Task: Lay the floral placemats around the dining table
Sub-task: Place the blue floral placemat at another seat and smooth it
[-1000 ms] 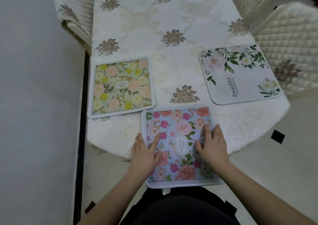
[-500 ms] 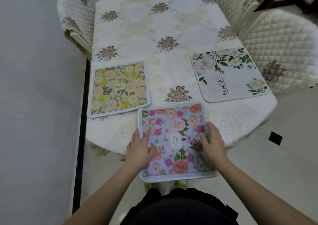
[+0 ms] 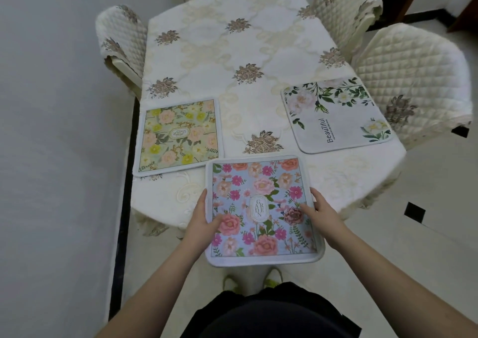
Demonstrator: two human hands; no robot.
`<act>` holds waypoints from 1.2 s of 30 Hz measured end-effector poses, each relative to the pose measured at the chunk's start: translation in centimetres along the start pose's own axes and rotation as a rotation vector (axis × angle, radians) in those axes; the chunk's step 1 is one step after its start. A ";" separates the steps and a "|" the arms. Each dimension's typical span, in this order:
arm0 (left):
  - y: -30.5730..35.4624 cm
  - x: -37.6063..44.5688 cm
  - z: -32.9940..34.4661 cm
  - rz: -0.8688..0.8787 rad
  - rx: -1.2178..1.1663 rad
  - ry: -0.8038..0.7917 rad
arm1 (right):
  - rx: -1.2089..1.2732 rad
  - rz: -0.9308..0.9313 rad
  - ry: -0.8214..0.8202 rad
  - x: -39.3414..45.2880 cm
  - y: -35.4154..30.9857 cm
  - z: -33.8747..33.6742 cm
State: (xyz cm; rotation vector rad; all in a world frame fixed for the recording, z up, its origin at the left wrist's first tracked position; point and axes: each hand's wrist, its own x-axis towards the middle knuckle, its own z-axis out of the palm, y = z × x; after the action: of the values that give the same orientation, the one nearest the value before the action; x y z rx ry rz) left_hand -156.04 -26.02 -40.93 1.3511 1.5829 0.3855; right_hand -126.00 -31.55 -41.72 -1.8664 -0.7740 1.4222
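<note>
Left hand (image 3: 204,221) and right hand (image 3: 319,212) grip opposite edges of the blue floral placemat (image 3: 261,209), overhanging the dining table (image 3: 258,53); it should be slid fully on, square to the near edge.

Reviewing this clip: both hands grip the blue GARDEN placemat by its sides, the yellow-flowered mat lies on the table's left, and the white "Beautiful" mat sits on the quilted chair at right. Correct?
Not quite. The head view shows the white "Beautiful" mat lying on the table, beside the quilted chair, not on it. The rest holds.
</note>
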 end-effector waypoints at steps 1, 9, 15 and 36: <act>-0.1 -0.2 0.0 -0.031 -0.055 -0.011 | -0.004 -0.003 0.001 -0.1 0.0 0.1; -0.1 -1.1 -0.8 -0.005 -0.168 -0.085 | -0.074 -0.085 0.129 -2.7 -1.3 1.1; 0.6 -1.5 -2.4 0.072 -0.156 -0.065 | -0.075 -0.113 0.153 -4.9 -1.6 0.4; 11.5 -4.1 8.9 0.266 -0.396 -0.361 | 0.184 -0.191 0.662 -18.7 2.8 -11.4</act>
State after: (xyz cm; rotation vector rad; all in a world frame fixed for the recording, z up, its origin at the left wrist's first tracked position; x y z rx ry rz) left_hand -142.64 -28.84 -34.61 1.2378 0.9726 0.5500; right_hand -119.19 -49.52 -30.87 -1.8880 -0.4511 0.6578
